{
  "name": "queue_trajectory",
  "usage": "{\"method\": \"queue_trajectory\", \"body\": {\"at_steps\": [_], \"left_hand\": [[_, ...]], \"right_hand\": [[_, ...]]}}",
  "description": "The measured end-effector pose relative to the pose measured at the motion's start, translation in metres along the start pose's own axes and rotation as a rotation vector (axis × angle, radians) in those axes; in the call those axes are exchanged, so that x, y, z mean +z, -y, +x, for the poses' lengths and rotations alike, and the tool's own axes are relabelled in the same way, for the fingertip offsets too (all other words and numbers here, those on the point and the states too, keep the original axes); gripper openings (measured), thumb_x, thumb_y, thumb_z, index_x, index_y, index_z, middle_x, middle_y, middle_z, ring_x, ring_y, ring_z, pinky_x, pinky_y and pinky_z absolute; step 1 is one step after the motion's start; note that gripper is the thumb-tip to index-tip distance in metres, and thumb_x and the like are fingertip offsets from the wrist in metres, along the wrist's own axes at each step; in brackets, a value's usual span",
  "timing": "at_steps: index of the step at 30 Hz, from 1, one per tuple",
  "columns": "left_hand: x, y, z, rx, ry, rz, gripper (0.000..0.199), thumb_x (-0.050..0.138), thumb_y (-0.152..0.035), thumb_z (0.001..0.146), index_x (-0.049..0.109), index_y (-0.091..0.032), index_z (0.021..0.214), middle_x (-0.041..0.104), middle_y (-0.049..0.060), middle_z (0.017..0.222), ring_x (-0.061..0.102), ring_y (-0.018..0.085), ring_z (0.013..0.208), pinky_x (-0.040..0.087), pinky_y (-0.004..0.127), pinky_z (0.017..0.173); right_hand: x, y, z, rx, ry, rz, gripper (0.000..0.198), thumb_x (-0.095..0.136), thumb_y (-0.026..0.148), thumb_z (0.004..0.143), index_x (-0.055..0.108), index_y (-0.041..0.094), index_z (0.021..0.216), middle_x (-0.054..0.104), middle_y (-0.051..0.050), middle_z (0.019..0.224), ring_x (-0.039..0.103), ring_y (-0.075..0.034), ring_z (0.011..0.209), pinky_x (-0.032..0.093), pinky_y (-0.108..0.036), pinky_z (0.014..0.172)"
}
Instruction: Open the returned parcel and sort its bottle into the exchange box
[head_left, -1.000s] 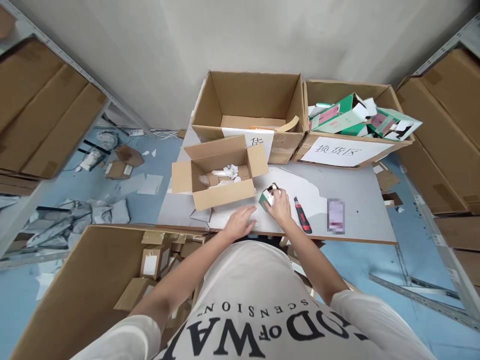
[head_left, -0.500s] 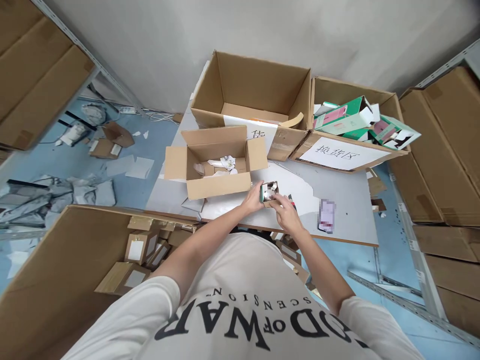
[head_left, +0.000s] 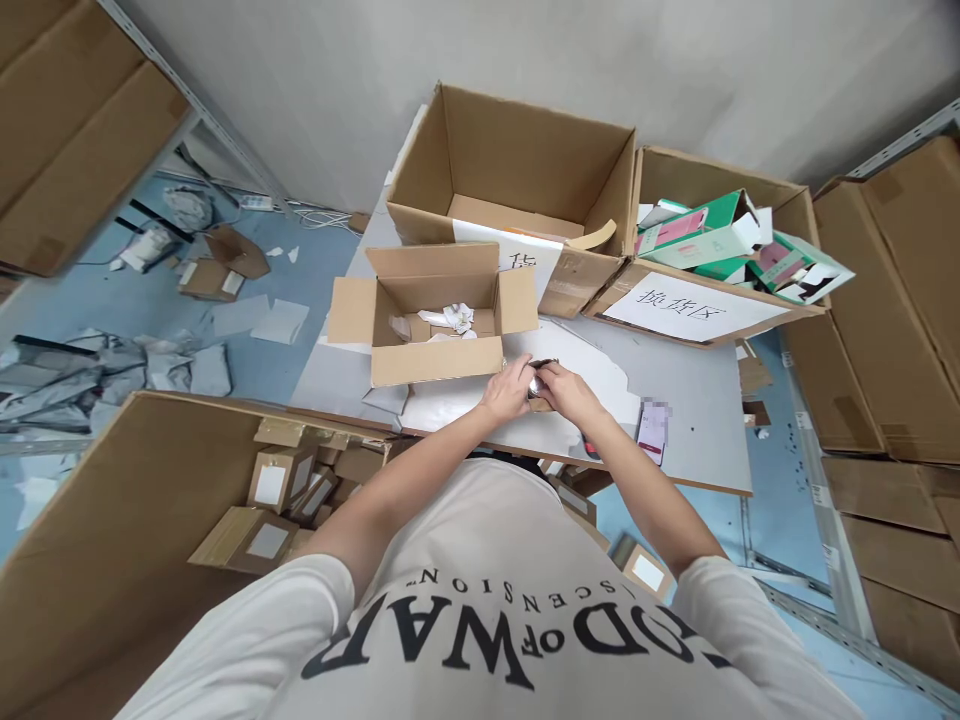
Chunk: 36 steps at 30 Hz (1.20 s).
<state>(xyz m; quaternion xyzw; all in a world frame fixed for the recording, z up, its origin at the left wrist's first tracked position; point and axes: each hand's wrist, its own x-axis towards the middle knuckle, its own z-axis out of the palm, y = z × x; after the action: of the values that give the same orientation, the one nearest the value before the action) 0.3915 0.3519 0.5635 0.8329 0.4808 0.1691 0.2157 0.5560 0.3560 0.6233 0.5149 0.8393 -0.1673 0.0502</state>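
Above the table, in the head view, my two hands close around a small cardboard box (head_left: 539,405). My left hand (head_left: 508,390) grips its left side with the fingers bent over the top. From the other side, my right hand (head_left: 568,394) has its fingers curled in at the box's upper edge. A shiny silver piece (head_left: 535,386) shows in the gap between my fingers; its kind is hard to make out. Most of the small box is hidden behind the hands. Just left of them stands an open carton (head_left: 437,364) with crumpled white paper (head_left: 454,319) inside.
A phone (head_left: 652,432) lies on the table (head_left: 705,400) to the right. Behind stand a large open box (head_left: 420,228) and another (head_left: 772,325) holding green-and-pink packages (head_left: 705,238). Lower left, a big carton (head_left: 97,500) holds several small boxes (head_left: 274,480).
My left fingers have come over the top of the small box. My right hand has moved in closer, covering more of it. The whole view has shifted slightly.
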Motion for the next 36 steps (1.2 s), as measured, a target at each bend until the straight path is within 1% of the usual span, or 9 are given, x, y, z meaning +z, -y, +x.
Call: {"method": "queue_trajectory", "body": {"at_steps": [5,9,13,16,18,21,26,32,36], "left_hand": [[0.004,0.004,-0.004,-0.164,-0.008,-0.087,0.047,0.074,-0.038,0.068,0.051,-0.019,0.104,0.052,0.016,0.13,0.06,0.032,0.109,0.054,0.041,0.082],[0.017,0.012,-0.004,-0.142,-0.044,-0.234,0.045,0.076,-0.034,0.064,0.049,-0.019,0.096,0.055,0.016,0.116,0.058,0.033,0.11,0.052,0.044,0.084],[0.032,0.015,-0.002,-0.016,-0.158,-0.43,0.062,0.077,-0.027,0.06,0.044,-0.018,0.112,0.046,0.019,0.129,0.049,0.033,0.124,0.047,0.047,0.097],[0.039,0.015,0.0,-0.036,-0.198,-0.502,0.082,0.08,-0.026,0.056,0.037,-0.016,0.125,0.047,0.019,0.127,0.049,0.034,0.124,0.043,0.05,0.102],[0.04,0.015,-0.001,-0.068,-0.181,-0.511,0.087,0.081,-0.027,0.056,0.035,-0.015,0.129,0.048,0.018,0.125,0.051,0.034,0.12,0.043,0.05,0.101],[0.04,0.017,-0.002,-0.079,-0.174,-0.513,0.083,0.078,-0.028,0.06,0.037,-0.015,0.13,0.048,0.017,0.124,0.052,0.034,0.119,0.045,0.05,0.099],[0.04,0.02,-0.003,-0.095,-0.199,-0.497,0.075,0.075,-0.026,0.06,0.041,-0.018,0.126,0.05,0.014,0.12,0.051,0.033,0.117,0.046,0.05,0.097],[0.037,0.023,-0.003,-0.07,-0.198,-0.456,0.073,0.078,-0.028,0.059,0.044,-0.018,0.123,0.051,0.013,0.117,0.053,0.032,0.113,0.048,0.049,0.094],[0.03,0.019,0.0,-0.102,-0.191,-0.467,0.085,0.083,-0.029,0.056,0.042,-0.019,0.129,0.05,0.015,0.125,0.051,0.033,0.12,0.045,0.05,0.1]], "right_hand": [[-0.018,0.015,0.001,0.053,0.121,-0.214,0.032,0.051,0.034,0.092,0.053,0.017,0.119,0.062,-0.015,0.119,0.067,-0.029,0.097,0.051,-0.038,0.075],[-0.026,0.028,0.011,0.129,0.18,-0.307,0.045,0.06,0.039,0.086,0.047,0.016,0.123,0.067,-0.016,0.105,0.069,-0.032,0.092,0.051,-0.039,0.075],[-0.026,0.036,0.023,0.213,0.259,-0.3,0.057,0.068,0.04,0.079,0.045,0.013,0.124,0.067,-0.016,0.1,0.069,-0.03,0.093,0.05,-0.038,0.078],[-0.025,0.04,0.028,0.229,0.267,-0.288,0.053,0.066,0.028,0.078,0.044,0.012,0.124,0.064,-0.019,0.109,0.068,-0.028,0.097,0.05,-0.035,0.078],[-0.027,0.042,0.029,0.205,0.265,-0.281,0.051,0.062,0.023,0.078,0.043,0.013,0.125,0.064,-0.018,0.108,0.068,-0.028,0.096,0.049,-0.036,0.078],[-0.031,0.045,0.022,0.179,0.223,-0.295,0.049,0.059,0.025,0.078,0.043,0.015,0.123,0.066,-0.015,0.102,0.068,-0.03,0.093,0.048,-0.037,0.075],[-0.05,0.049,-0.003,0.126,0.101,-0.355,0.046,0.055,0.037,0.079,0.045,0.02,0.121,0.063,-0.013,0.111,0.067,-0.027,0.083,0.043,-0.031,0.064],[-0.093,0.04,-0.025,-0.007,0.021,-0.387,0.043,0.047,0.047,0.081,0.052,0.024,0.117,0.063,-0.01,0.107,0.062,-0.022,0.077,0.026,-0.025,0.055],[-0.126,0.033,-0.037,-0.022,-0.153,-0.346,0.046,0.046,0.05,0.081,0.055,0.024,0.118,0.064,-0.009,0.108,0.059,-0.021,0.079,0.021,-0.026,0.054]]}}
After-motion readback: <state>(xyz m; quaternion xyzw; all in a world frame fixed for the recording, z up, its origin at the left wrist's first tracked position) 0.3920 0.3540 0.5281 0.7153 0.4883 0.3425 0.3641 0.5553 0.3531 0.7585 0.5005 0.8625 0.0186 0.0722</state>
